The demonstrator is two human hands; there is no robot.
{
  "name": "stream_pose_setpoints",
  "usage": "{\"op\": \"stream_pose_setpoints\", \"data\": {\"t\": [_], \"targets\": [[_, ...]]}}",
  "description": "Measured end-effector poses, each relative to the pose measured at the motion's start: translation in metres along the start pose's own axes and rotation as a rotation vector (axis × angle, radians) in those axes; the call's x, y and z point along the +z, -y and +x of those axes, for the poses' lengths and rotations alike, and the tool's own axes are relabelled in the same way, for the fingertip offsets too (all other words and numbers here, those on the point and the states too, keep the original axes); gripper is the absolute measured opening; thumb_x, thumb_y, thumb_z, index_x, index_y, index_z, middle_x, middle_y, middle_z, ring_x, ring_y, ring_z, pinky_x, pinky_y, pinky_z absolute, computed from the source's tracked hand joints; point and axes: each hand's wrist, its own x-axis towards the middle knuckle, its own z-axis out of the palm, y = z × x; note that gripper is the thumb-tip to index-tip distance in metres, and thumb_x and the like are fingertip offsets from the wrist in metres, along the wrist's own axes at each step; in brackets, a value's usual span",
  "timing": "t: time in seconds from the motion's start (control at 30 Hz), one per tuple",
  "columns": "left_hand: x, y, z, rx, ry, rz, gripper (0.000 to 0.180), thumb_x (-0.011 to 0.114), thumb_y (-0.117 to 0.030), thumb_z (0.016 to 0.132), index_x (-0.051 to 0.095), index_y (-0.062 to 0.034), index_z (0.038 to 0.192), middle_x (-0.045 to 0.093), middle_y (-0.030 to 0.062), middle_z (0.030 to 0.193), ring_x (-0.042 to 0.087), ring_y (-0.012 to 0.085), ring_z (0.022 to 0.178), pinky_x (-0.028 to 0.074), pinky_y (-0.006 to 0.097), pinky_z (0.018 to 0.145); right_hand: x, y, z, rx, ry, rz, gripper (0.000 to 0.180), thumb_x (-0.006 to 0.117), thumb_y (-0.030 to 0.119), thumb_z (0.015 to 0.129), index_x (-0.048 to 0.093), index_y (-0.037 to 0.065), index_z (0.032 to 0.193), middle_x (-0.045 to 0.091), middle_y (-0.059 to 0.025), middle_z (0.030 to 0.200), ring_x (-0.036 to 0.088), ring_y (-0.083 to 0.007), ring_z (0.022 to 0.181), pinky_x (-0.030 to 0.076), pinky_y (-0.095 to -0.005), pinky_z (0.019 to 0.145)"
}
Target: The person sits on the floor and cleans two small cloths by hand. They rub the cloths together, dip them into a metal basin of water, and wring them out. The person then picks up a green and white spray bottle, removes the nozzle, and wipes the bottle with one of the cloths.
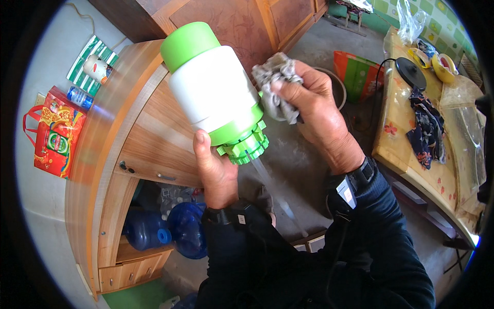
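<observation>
My left hand [215, 172] is closed round the green lower end of a green and white manual water pump [211, 82], the kind that fits on a bottle. The pump is tilted, its green cap up and to the left, and a clear tube [280, 198] runs down from its base. A crumpled grey cloth [276, 85] is pinched in my right hand [321, 110], close to the pump's right side. Whether the cloth touches the pump I cannot tell.
At left, a wooden cabinet [154, 136] carries a red gift bag [60, 134] and a blue can [80, 97]. Blue water bottles [188, 229] lie below. On the right, a table [399, 121] holds dark patterned cloth [427, 129] and a black round lid [410, 73]. A bucket [338, 87] stands behind my right hand.
</observation>
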Motion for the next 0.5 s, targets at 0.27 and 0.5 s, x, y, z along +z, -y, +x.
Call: {"op": "stream_pose_setpoints", "data": {"t": [0.27, 0.5], "targets": [[0.006, -0.006, 0.004, 0.131, -0.098, -0.027, 0.109, 0.066, -0.079, 0.097, 0.037, -0.0025, 0.169, 0.056, 0.0232, 0.154, 0.07, 0.0472, 0.121, 0.062, 0.065, 0.097, -0.012, 0.008, -0.008, 0.097, -0.003, -0.089, 0.019, 0.075, 0.006, 0.101, 0.078, 0.0, 0.119, 0.081, -0.0051, 0.104, 0.074, -0.0116, 0.094, 0.061, -0.0291, 0.086], [0.017, -0.012, -0.004, 0.132, -0.118, -0.049, 0.097, 0.064, -0.075, 0.101, 0.045, -0.0055, 0.167, 0.054, 0.0183, 0.159, 0.054, 0.0345, 0.147, 0.046, 0.056, 0.123, 0.01, 0.005, -0.023, -0.087, 0.298, -0.463, 0.014, 0.072, -0.004, 0.099, 0.073, -0.004, 0.113, 0.077, -0.0115, 0.097, 0.075, -0.0165, 0.093, 0.06, -0.0343, 0.079]]}}
